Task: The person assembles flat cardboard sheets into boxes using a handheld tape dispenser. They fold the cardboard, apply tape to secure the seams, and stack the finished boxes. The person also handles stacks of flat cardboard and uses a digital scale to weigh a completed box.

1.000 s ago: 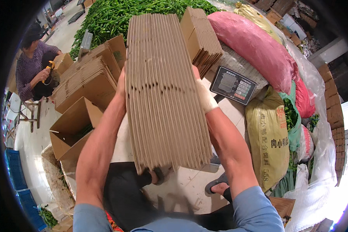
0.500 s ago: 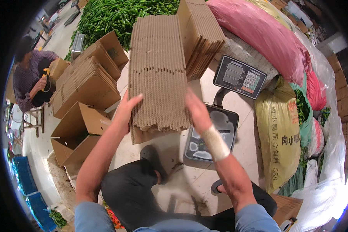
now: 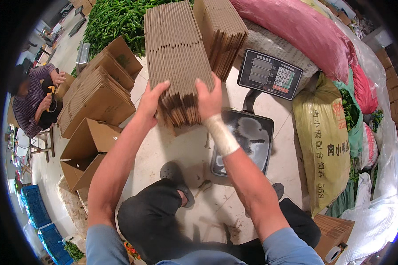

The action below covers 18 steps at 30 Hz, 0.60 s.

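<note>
A thick stack of flattened cardboard boxes point(image 3: 177, 62) stands in front of me, its folded edges facing up. My left hand point(image 3: 153, 101) grips its near left corner, thumb on top and fingers down the side. On the near right corner my right hand point(image 3: 209, 98), with a pale wrap around the wrist, holds it the same way. The stack's near end looks darkened and slightly fanned. Right beside it leans a second stack of flattened cardboard boxes point(image 3: 223, 33). A digital scale with a keypad display point(image 3: 269, 74) and a dark, stained weighing pan point(image 3: 247, 141) stands by my right forearm.
Green peppers point(image 3: 119, 22) are heaped at the back. On the left are more folded cardboard boxes point(image 3: 97, 99), an open carton point(image 3: 86, 154) and a seated co-worker point(image 3: 35, 97) with a yellow-handled tool. A yellow sack point(image 3: 320, 145) and a pink sack point(image 3: 296, 39) line the right.
The stack has shifted slightly away from me. My right hand has gone from lying along its side to gripping the near corner. The co-worker has raised a hand.
</note>
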### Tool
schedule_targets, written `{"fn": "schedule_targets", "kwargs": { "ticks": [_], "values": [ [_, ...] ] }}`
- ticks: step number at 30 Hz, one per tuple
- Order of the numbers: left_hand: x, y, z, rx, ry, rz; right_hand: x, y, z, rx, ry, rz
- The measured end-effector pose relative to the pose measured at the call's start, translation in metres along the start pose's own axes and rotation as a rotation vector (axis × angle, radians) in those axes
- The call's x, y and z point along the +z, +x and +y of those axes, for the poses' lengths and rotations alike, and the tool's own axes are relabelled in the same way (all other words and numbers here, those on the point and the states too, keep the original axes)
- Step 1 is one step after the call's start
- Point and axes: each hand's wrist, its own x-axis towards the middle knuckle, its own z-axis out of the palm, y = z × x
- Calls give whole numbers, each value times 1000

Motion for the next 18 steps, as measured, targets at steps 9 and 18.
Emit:
{"fn": "schedule_targets", "kwargs": {
  "ticks": [9,18],
  "values": [
    [46,84,20,13,74,0,-8,111,13,-15,5,-17],
    [23,109,12,147,367,159,-51,112,-13,45,-308,-250]
  ]
}}
